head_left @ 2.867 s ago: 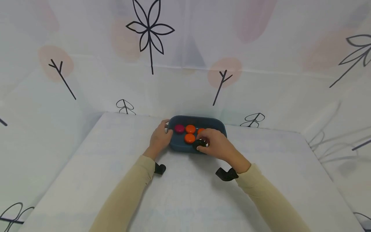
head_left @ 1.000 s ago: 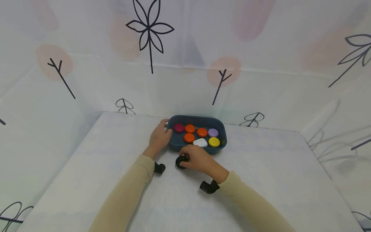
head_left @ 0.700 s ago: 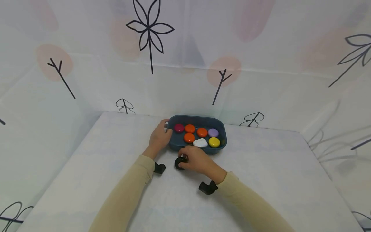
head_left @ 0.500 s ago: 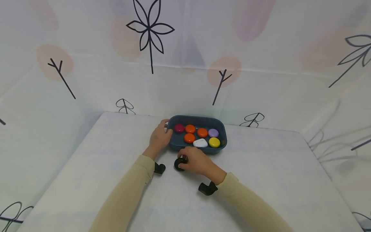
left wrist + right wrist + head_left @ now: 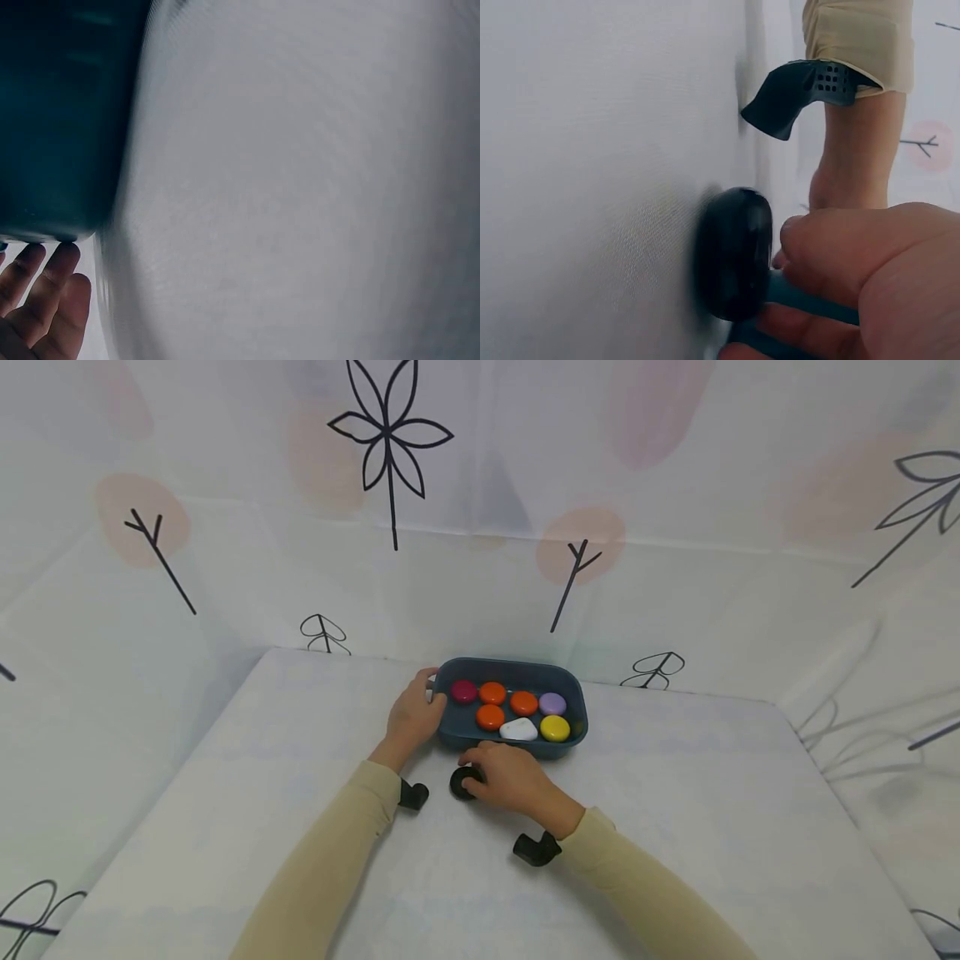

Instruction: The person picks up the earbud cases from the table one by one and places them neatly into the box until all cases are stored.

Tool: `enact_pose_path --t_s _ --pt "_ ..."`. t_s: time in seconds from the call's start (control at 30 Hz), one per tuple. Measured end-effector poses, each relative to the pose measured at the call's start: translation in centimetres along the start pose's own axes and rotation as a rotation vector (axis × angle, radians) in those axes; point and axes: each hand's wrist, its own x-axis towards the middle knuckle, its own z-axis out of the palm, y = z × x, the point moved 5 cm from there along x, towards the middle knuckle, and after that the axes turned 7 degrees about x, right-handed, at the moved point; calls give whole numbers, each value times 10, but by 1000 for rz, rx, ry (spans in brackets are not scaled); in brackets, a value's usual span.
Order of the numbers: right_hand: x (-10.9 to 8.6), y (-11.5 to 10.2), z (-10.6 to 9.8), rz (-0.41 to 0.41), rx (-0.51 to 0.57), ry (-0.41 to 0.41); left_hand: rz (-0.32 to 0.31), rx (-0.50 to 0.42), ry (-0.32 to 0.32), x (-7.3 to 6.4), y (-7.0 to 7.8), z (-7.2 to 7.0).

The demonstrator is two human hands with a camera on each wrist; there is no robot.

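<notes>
My left hand (image 5: 412,717) grips the left end of a dark blue tray (image 5: 512,749), thumb at the rim. In the left wrist view its fingers (image 5: 64,274) touch the tray's outer wall (image 5: 60,135). A glossy black rounded disc (image 5: 462,783) lies on the table in front of the tray. Over it hovers my right hand (image 5: 517,781), fingers loosely bent. The right wrist view shows the thumb (image 5: 799,232) apart from the disc (image 5: 739,255), with other fingers close to its side; whether they touch it I cannot tell.
Inside the tray sit several smooth pieces: a crimson one (image 5: 463,692), orange ones (image 5: 491,717), a lilac one (image 5: 552,703), a yellow one (image 5: 555,728) and an irregular white one (image 5: 518,729). A white cloth covers the table (image 5: 675,827); a patterned backdrop (image 5: 465,585) rises behind.
My right hand has carried the black disc out of the tray, toward me and leftward, onto the table. Its fingers have loosened from the disc. The left hand stays on the tray.
</notes>
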Motion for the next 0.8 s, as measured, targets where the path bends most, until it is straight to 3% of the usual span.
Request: enact_pose_path --t_s 0.37,0.8 --pt "-4 -2 -7 -59 50 51 -2 -7 2 1 0 1" --pt "-7 -4 -35 -150 83 125 9 -7 7 1 2 -2"
